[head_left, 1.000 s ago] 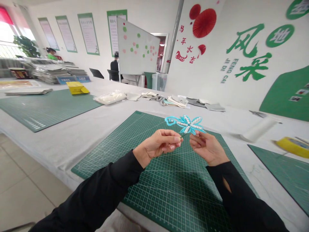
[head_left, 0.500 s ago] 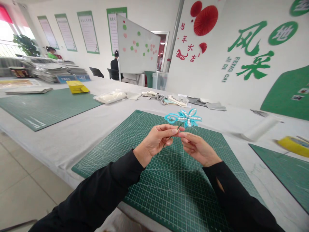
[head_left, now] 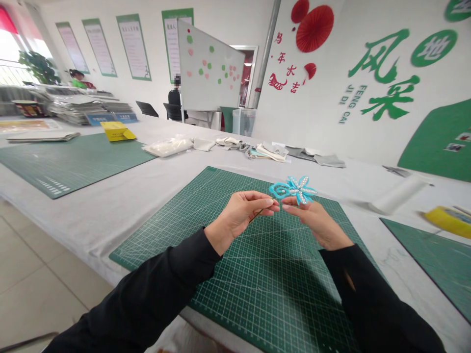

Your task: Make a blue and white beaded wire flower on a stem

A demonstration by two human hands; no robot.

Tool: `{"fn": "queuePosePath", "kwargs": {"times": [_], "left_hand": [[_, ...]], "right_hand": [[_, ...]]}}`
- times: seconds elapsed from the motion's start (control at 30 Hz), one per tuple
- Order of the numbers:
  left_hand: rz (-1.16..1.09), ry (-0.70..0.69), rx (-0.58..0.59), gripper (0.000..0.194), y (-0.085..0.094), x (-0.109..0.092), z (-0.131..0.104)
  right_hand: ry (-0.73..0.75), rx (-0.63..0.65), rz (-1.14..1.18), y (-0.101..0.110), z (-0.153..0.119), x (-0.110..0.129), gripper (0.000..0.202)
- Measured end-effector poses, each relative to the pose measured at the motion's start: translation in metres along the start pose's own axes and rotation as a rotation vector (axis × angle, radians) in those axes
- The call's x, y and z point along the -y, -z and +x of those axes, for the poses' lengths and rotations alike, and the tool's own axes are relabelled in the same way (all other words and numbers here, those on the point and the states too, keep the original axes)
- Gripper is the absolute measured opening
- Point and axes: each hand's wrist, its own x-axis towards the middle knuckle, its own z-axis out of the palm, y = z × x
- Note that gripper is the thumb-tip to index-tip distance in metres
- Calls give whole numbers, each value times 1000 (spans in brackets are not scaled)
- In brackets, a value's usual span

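Note:
My left hand (head_left: 245, 211) is closed in a pinch on the thin dark stem of a turquoise flower (head_left: 300, 189). The stem slants down past the fingers toward the palm. Rows of white pearl beads line the flower's petals, and a turquoise curl (head_left: 278, 190) sits to their left. Just right of the left fingertips is my right hand (head_left: 312, 215), its thumb and fingers drawn close together beneath the flower. The petals overlap that hand, and whatever lies between its fingertips is too small to make out. Below both hands lies a green cutting mat (head_left: 257, 284) with a white grid.
A second green mat (head_left: 73, 162) with a yellow box (head_left: 117, 131) lies left, another mat (head_left: 434, 264) right. Along the far edge are a plastic bag (head_left: 169, 146) and fabric pieces (head_left: 270, 152). A white roll (head_left: 401, 195) and yellow item (head_left: 449, 220) lie right.
The flower has moved right and slightly down, tilting over my right hand. My right hand has shifted right, away from the left fingertips. My left hand keeps its place on the stem.

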Motion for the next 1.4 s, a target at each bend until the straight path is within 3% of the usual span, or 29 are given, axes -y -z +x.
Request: {"fn": "queuePosePath", "kwargs": {"times": [0.1, 0.2, 0.37, 0.43, 0.63, 0.73, 0.83, 0.93, 1.03, 1.2, 1.4], "left_hand": [[-26, 2, -8, 18, 0, 2, 1], [-30, 8, -3, 18, 0, 4, 3], [-36, -3, 13, 15, 3, 6, 4], [-41, -19, 26, 14, 4, 6, 4], [-120, -28, -44, 9, 6, 5, 7], [-140, -27, -51, 7, 6, 7, 8], [-158, -26, -76, 5, 8, 9, 9], [-160, -16, -93, 4, 8, 10, 9], [-114, -8, -77, 7, 7, 10, 7], [-25, -41, -67, 10, 3, 10, 5], [33, -45, -61, 11, 3, 11, 4]], "right_hand": [[296, -126, -300, 6, -5, 14, 31], [439, -12, -259, 1, -15, 27, 41], [293, 431, 111, -24, -29, 28, 27], [207, 474, 187, -29, -29, 23, 26], [183, 254, 164, -27, -22, 14, 26], [150, 189, 386, -32, -24, 14, 22], [81, 186, 652, -38, -27, 16, 22], [54, 232, 759, -42, -30, 17, 22], [56, 240, 715, -44, -29, 15, 22], [123, 112, 610, -48, -27, 13, 17], [205, 58, 487, -52, -29, 14, 17]]}}
